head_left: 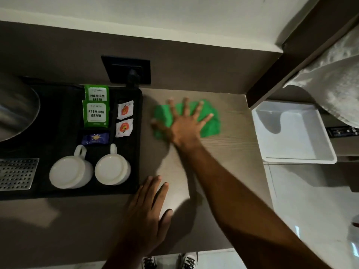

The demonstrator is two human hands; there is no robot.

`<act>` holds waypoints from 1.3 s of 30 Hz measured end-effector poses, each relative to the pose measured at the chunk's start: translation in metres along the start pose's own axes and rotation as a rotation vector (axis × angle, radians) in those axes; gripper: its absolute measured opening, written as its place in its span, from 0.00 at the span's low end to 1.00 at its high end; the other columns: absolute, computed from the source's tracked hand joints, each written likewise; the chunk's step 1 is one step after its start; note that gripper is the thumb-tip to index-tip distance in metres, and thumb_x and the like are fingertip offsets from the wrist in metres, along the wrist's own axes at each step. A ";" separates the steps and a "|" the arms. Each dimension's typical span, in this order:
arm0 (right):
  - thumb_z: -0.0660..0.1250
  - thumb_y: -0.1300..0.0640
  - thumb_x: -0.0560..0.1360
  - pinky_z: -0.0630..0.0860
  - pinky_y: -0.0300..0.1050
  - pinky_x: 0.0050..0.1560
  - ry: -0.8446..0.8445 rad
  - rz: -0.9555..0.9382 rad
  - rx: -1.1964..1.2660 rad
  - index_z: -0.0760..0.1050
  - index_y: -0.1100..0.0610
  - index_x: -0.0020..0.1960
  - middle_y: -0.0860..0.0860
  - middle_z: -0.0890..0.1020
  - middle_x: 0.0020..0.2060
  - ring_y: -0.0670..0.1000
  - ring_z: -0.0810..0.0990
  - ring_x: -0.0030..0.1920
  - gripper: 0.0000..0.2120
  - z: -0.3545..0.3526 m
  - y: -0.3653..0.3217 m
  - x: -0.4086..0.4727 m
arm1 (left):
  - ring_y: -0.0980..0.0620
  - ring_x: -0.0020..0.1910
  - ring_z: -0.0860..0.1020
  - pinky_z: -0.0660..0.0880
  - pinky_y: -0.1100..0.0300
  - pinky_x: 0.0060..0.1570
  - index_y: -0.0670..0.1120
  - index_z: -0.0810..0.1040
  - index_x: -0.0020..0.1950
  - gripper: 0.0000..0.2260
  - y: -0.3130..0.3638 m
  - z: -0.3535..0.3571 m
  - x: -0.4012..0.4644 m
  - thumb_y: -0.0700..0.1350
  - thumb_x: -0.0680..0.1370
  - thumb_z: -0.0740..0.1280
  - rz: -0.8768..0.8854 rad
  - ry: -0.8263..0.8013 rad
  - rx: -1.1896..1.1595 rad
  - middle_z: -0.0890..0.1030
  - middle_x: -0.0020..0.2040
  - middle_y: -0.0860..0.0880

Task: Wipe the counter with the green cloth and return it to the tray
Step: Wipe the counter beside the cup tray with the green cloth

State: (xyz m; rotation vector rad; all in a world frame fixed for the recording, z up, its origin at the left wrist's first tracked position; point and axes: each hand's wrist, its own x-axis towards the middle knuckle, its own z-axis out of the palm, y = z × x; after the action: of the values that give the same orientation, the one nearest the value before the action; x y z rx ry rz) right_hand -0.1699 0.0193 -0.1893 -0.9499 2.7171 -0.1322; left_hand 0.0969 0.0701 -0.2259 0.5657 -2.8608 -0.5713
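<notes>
A green cloth point(208, 121) lies crumpled on the wood-grain counter point(233, 133), near the back wall. My right hand point(184, 127) presses flat on top of it with the fingers spread wide. My left hand point(149, 210) rests palm down on the counter near its front edge, fingers apart, holding nothing. A white tray point(328, 152) stands to the right of the counter, lower down, with nothing in it.
A black tray point(64, 94) to the left holds two upturned white cups point(71, 171), green tea sachets point(96, 113) and small packets. A metal kettle point(15, 113) is at far left. A black wall socket point(126, 68) sits behind. A white towel point(334, 84) hangs at right.
</notes>
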 end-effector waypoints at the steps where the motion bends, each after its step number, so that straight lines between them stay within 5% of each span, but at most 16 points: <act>1: 0.45 0.17 0.66 0.36 0.83 0.66 -0.014 -0.111 -0.044 0.47 0.34 0.79 0.52 0.49 0.82 0.70 0.40 0.79 0.44 0.005 -0.010 -0.018 | 0.40 0.80 0.64 0.63 0.47 0.76 0.45 0.70 0.78 0.28 0.000 0.001 0.000 0.56 0.81 0.60 -0.001 -0.008 0.017 0.68 0.80 0.42; 4: 0.48 0.17 0.67 0.39 0.82 0.69 -0.002 -0.204 -0.124 0.48 0.32 0.78 0.48 0.48 0.82 0.66 0.41 0.80 0.43 0.004 0.039 -0.043 | 0.40 0.80 0.64 0.63 0.46 0.76 0.44 0.69 0.79 0.28 0.000 -0.003 -0.001 0.57 0.81 0.60 -0.005 -0.011 0.031 0.69 0.80 0.41; 7: 0.45 0.16 0.65 0.37 0.82 0.67 -0.004 0.097 -0.009 0.46 0.33 0.78 0.48 0.44 0.82 0.66 0.37 0.79 0.45 -0.018 0.089 -0.003 | 0.42 0.82 0.61 0.64 0.45 0.76 0.46 0.67 0.80 0.28 -0.001 -0.004 0.001 0.57 0.82 0.61 -0.008 -0.047 -0.009 0.66 0.81 0.42; 9: 0.43 0.15 0.65 0.36 0.83 0.66 0.008 0.303 0.080 0.46 0.37 0.80 0.54 0.45 0.82 0.69 0.37 0.78 0.48 -0.022 0.064 0.024 | 0.43 0.82 0.60 0.62 0.47 0.77 0.46 0.67 0.80 0.29 -0.001 -0.003 0.002 0.57 0.82 0.61 -0.016 -0.057 -0.022 0.66 0.82 0.43; 14: 0.45 0.18 0.67 0.36 0.82 0.67 -0.032 -0.127 -0.073 0.49 0.36 0.79 0.51 0.45 0.82 0.67 0.37 0.79 0.45 0.011 0.006 -0.057 | 0.43 0.81 0.62 0.53 0.53 0.79 0.45 0.70 0.78 0.30 -0.002 -0.006 0.005 0.58 0.79 0.63 0.001 -0.070 0.002 0.69 0.80 0.42; 18: 0.48 0.17 0.66 0.39 0.80 0.70 -0.005 0.094 -0.074 0.44 0.32 0.78 0.47 0.42 0.82 0.63 0.38 0.80 0.45 -0.009 0.115 -0.061 | 0.42 0.80 0.64 0.52 0.54 0.79 0.44 0.72 0.77 0.29 -0.002 -0.009 0.004 0.58 0.79 0.62 0.017 -0.059 0.014 0.70 0.79 0.41; 21: 0.44 0.15 0.65 0.38 0.80 0.69 0.012 0.323 0.053 0.45 0.37 0.79 0.52 0.44 0.82 0.65 0.38 0.80 0.49 -0.023 0.117 -0.007 | 0.42 0.79 0.64 0.52 0.55 0.78 0.44 0.72 0.77 0.29 -0.003 -0.011 0.006 0.59 0.79 0.61 0.020 -0.087 0.015 0.71 0.78 0.41; 27: 0.49 0.22 0.72 0.42 0.76 0.74 0.038 -0.026 -0.065 0.49 0.48 0.81 0.51 0.44 0.82 0.61 0.40 0.81 0.46 0.004 0.098 -0.093 | 0.42 0.80 0.64 0.58 0.51 0.77 0.44 0.72 0.77 0.30 0.002 -0.010 0.004 0.58 0.79 0.61 -0.001 -0.076 0.009 0.69 0.80 0.42; 30: 0.51 0.24 0.73 0.46 0.74 0.75 0.072 0.029 -0.088 0.61 0.54 0.77 0.50 0.48 0.82 0.59 0.43 0.81 0.44 0.006 0.147 -0.126 | 0.42 0.80 0.64 0.54 0.53 0.78 0.44 0.72 0.78 0.30 0.002 -0.013 0.004 0.58 0.79 0.61 -0.008 -0.087 0.028 0.70 0.79 0.41; 34: 0.49 0.23 0.72 0.43 0.76 0.73 0.056 0.242 -0.037 0.60 0.51 0.78 0.55 0.49 0.82 0.63 0.43 0.80 0.45 0.003 0.128 -0.096 | 0.40 0.80 0.64 0.60 0.47 0.75 0.44 0.70 0.78 0.29 0.001 -0.009 0.004 0.57 0.80 0.60 -0.018 -0.092 0.025 0.69 0.80 0.41; 39: 0.46 0.23 0.72 0.43 0.75 0.74 -0.005 0.001 -0.125 0.58 0.49 0.79 0.57 0.50 0.82 0.64 0.44 0.80 0.44 0.016 0.101 -0.156 | 0.37 0.78 0.67 0.65 0.43 0.73 0.41 0.72 0.76 0.29 0.002 -0.007 0.003 0.55 0.80 0.61 0.024 0.004 0.043 0.70 0.78 0.38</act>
State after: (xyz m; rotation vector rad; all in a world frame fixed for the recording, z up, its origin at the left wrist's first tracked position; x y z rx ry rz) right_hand -0.1086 0.1961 -0.1892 -0.9801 2.7485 0.0404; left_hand 0.0957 0.0681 -0.2186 0.5385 -2.8786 -0.5050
